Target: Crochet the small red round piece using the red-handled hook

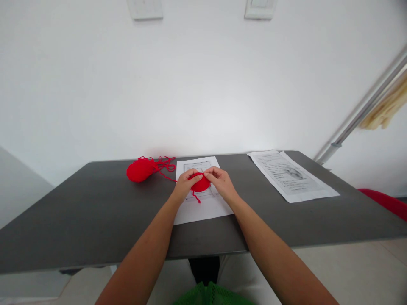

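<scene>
A small rounded piece of red yarn work (201,184), which looks like crochet, is held over a printed sheet (203,210). Its left edge is pinched between the thumb and fingers of my left hand (185,183). At the upper right edge, my right hand (221,179) closes thumb and fingertips on the same piece. A thin pale line shows below my right fingers; whether it is a hook or print on the paper I cannot tell. A short yarn tail hangs from the piece. To the left lies a red yarn ball (140,170), its strand running toward my left hand.
Loose loops of red yarn (167,163) lie beside the ball. More printed sheets (289,176) rest on the right of the dark grey table (104,212). The white wall (203,84) stands directly behind it. Part of a red chair (384,203) shows at the right.
</scene>
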Available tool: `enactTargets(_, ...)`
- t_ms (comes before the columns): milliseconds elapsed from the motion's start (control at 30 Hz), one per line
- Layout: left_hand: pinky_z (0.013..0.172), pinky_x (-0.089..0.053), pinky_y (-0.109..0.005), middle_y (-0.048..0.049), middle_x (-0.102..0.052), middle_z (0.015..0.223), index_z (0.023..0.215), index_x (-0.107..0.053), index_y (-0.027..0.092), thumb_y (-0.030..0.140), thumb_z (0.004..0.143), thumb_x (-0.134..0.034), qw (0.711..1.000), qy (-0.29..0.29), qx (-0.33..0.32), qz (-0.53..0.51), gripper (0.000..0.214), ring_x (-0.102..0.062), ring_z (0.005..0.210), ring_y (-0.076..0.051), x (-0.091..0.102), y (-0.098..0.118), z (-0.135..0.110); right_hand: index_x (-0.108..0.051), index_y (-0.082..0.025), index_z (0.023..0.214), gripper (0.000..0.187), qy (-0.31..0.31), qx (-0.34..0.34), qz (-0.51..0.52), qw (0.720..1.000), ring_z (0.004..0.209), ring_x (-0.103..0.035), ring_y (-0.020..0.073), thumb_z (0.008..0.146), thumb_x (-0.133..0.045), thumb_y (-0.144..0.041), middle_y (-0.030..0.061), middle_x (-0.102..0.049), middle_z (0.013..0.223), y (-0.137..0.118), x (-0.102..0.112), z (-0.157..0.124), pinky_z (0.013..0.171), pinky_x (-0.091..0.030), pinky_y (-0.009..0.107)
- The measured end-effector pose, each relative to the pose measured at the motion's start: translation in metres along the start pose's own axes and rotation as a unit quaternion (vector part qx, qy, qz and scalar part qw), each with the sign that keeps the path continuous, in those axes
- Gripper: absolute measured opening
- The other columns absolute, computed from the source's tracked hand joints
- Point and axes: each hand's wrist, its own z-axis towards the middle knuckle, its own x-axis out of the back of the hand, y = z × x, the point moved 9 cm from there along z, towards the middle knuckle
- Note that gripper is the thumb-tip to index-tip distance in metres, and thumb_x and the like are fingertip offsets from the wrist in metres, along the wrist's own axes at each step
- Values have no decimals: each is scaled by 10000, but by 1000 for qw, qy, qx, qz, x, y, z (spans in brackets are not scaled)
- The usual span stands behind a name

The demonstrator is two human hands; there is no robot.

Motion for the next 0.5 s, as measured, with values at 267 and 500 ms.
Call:
enactTargets(267, 518, -349, -220, 48, -522, 548, 641, -558, 168, 377, 650, -696, 999, -12, 13, -28, 251, -448, 507, -92, -3, -4, 0, -591, -184, 694, 139, 2, -7, -4, 1000, 518, -451, 105, 734, -579, -316, -31, -525, 571, 1, 1, 1, 509, -368, 233)
enactTargets(500, 536, -355, -220, 35, -533, 576, 671, -560, 165, 374, 683, -662, 998, -26, 23, -58, 233, -464, 521, -92, -5, -12, 2, -582, -182, 691, 147, 6, -12, 5, 1000, 524, -456, 105, 735, -573, -322, -30, -518, 573, 0, 1, -1, 505, -369, 230)
